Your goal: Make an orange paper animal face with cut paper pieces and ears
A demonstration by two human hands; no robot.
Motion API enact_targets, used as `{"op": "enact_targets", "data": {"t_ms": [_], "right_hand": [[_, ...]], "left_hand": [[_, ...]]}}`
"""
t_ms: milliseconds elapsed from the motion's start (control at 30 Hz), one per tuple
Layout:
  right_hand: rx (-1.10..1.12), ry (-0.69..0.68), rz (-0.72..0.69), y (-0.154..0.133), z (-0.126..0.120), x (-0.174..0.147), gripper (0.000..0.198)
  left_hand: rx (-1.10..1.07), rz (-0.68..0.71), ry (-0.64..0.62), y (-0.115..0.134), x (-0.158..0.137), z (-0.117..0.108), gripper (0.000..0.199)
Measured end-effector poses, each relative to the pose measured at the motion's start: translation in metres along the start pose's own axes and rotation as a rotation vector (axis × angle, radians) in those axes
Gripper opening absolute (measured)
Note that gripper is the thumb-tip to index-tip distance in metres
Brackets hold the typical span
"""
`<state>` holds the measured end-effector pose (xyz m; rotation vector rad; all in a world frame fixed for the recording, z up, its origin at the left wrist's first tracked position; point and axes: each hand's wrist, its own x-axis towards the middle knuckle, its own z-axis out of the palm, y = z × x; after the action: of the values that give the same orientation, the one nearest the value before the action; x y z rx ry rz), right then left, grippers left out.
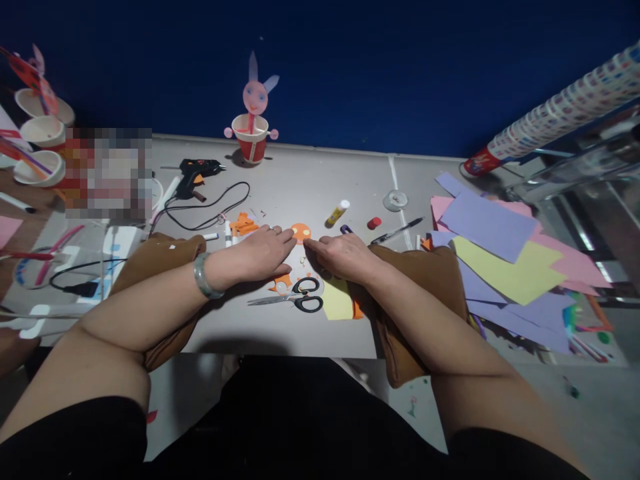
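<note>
An orange paper disc (301, 231) with two pale yellow circles lies flat on the table between my hands. My left hand (265, 253) rests palm down with its fingers stretched out, the fingertips at the disc's left edge. At the lower right edge, my right hand (345, 255) has its fingers bent and close together, the tips on the disc; its thumb is hidden. Just below lie black-handled scissors (307, 296), an orange paper scrap (281, 283) and a sheet of yellow paper (339, 303), partly under my right hand.
A glue stick (337, 213), its red cap (374, 223) and a pen (400, 229) lie beyond my right hand. Back left is a glue gun (195, 177) with a looping cord; a rabbit cup (251, 140) stands behind. Coloured paper (493, 223) is piled at right.
</note>
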<state>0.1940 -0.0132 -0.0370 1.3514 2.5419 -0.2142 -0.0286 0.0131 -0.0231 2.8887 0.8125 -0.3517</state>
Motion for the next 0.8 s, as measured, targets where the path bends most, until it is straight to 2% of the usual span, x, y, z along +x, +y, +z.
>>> {"op": "enact_targets", "data": {"t_ms": [200,600,800], "right_hand": [[0.004,0.009,0.008,-0.0012,-0.0012,-0.0007,0.043],[-0.020,0.023,0.024,-0.0024,-0.0015,-0.0010,0.039],[-0.017,0.011,-0.018,-0.0010,0.0017,-0.0009,0.047]], "left_hand": [[-0.015,-0.004,-0.031,0.0015,-0.0010,-0.0053,0.042],[0.025,-0.029,0.007,0.0015,0.0000,-0.0048,0.034],[0.017,-0.027,-0.004,0.0027,-0.0006,-0.0093,0.030]]}}
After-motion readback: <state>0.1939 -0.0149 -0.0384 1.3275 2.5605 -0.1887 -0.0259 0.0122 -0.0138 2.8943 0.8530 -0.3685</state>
